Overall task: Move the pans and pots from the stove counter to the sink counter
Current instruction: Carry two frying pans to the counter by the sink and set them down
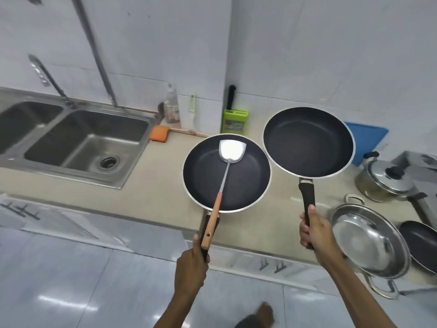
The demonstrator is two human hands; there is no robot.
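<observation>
My left hand (191, 268) grips the black handle of a dark non-stick frying pan (248, 176), held over the beige counter. A metal spatula (233, 150) with a wooden handle lies in that pan, its handle reaching back over my left hand. My right hand (315, 233) grips the handle of a second dark frying pan (307, 143), held a little higher and to the right. The two pan rims nearly touch. A steel pot with a lid (387, 181), a wide steel pan (369, 240) and another dark pan (423, 242) sit at the right.
A steel double sink (78, 140) is set in the counter (146, 200) at the left, with a faucet behind it. An orange sponge (159, 133), a bottle (172, 107), a green knife block (234, 121) and a blue board (369, 140) stand along the wall.
</observation>
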